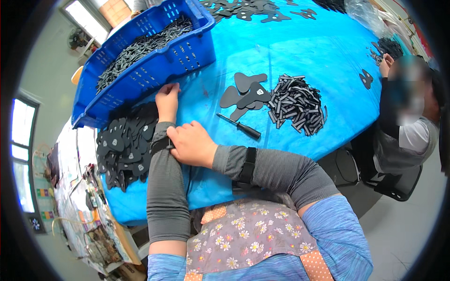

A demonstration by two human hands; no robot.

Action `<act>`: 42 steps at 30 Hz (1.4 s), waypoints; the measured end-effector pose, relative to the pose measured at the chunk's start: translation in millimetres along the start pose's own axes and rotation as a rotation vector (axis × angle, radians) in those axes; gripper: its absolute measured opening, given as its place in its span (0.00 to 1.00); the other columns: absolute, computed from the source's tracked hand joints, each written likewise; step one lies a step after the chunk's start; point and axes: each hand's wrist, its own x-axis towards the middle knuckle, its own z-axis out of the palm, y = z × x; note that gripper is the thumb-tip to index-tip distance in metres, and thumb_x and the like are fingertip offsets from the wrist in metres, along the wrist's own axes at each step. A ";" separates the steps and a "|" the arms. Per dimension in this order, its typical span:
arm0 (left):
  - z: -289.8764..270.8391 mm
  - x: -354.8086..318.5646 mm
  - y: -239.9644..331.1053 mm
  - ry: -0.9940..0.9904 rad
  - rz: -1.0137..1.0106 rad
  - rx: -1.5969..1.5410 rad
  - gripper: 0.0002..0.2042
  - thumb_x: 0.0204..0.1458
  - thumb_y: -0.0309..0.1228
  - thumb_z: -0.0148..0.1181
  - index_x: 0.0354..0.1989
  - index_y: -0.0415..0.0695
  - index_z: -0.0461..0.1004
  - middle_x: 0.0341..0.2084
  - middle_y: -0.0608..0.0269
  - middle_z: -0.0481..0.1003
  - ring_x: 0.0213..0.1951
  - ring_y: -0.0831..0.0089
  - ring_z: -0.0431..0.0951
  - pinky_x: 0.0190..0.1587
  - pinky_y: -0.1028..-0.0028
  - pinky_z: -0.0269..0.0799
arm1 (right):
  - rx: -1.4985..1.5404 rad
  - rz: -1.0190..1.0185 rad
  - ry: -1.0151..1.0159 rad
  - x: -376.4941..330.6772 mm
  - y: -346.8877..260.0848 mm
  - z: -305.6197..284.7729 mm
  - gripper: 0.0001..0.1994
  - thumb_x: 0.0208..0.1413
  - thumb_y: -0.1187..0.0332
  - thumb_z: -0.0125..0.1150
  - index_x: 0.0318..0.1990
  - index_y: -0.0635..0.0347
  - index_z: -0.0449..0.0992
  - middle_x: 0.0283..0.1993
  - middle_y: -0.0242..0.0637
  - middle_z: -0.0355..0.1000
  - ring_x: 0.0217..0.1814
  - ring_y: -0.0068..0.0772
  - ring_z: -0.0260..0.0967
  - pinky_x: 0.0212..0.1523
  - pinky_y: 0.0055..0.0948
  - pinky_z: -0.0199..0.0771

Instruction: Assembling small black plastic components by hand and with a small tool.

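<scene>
Looks like a sleeve-fixing pause: the right hand (pixel 193 144) grips the black strap (pixel 161 144) on the left wrist, fingers curled around it. The left hand (pixel 167 99) rests flat and empty by the blue crate (pixel 154 70). Next probably calls for tugging the strap snug.

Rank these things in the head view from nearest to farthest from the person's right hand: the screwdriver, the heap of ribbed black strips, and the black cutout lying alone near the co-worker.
From the right hand, which rests on the left forearm:
1. The screwdriver, just beyond the hand, toward the table's middle.
2. The heap of ribbed black strips, farther right on the blue cover.
3. The lone black cutout, far right, near the co-worker.
</scene>
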 end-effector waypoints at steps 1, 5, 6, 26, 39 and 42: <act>-2.4 -2.1 5.5 0.029 -0.105 -0.188 0.09 0.48 0.32 0.58 0.30 0.37 0.75 0.22 0.65 0.75 0.23 0.80 0.70 0.26 0.78 0.64 | 0.012 -0.012 -0.001 1.7 2.1 1.9 0.15 0.41 0.61 0.56 0.33 0.60 0.64 0.26 0.39 0.70 0.31 0.42 0.68 0.34 0.40 0.60; -14.5 -22.7 21.3 0.038 -0.446 -0.537 0.09 0.50 0.30 0.57 0.35 0.37 0.73 0.28 0.64 0.75 0.27 0.81 0.69 0.32 0.84 0.65 | -0.046 0.032 0.104 9.4 12.3 -1.1 0.12 0.43 0.63 0.55 0.32 0.59 0.64 0.24 0.38 0.69 0.29 0.41 0.68 0.30 0.39 0.60; -17.0 -31.7 23.8 0.029 -0.475 -0.587 0.11 0.51 0.27 0.55 0.41 0.35 0.71 0.32 0.62 0.74 0.30 0.80 0.70 0.35 0.84 0.67 | -0.053 0.048 0.133 11.9 17.9 0.0 0.11 0.43 0.63 0.54 0.32 0.59 0.64 0.24 0.38 0.69 0.29 0.41 0.68 0.29 0.39 0.60; -11.5 -202.7 83.7 -0.063 0.101 -0.025 0.32 0.54 0.28 0.46 0.65 0.36 0.37 0.64 0.48 0.39 0.66 0.61 0.39 0.64 0.68 0.37 | -0.008 0.015 0.062 6.3 26.8 -8.1 0.09 0.44 0.68 0.54 0.32 0.60 0.63 0.23 0.41 0.68 0.28 0.46 0.68 0.28 0.45 0.62; -51.1 -173.6 44.8 -0.099 0.377 0.833 0.28 0.47 0.23 0.51 0.59 0.49 0.57 0.54 0.43 0.60 0.53 0.47 0.62 0.53 0.58 0.59 | -0.305 0.005 -0.052 -25.1 48.4 -93.5 0.22 0.41 0.64 0.65 0.43 0.61 0.66 0.35 0.45 0.70 0.37 0.48 0.69 0.34 0.39 0.69; -63.8 -161.5 50.7 -0.028 0.367 1.014 0.25 0.47 0.23 0.52 0.57 0.48 0.61 0.53 0.44 0.61 0.53 0.48 0.63 0.52 0.58 0.61 | -0.396 0.252 -0.241 -59.6 51.7 -117.7 0.13 0.42 0.66 0.64 0.30 0.61 0.67 0.26 0.41 0.70 0.31 0.46 0.69 0.29 0.39 0.69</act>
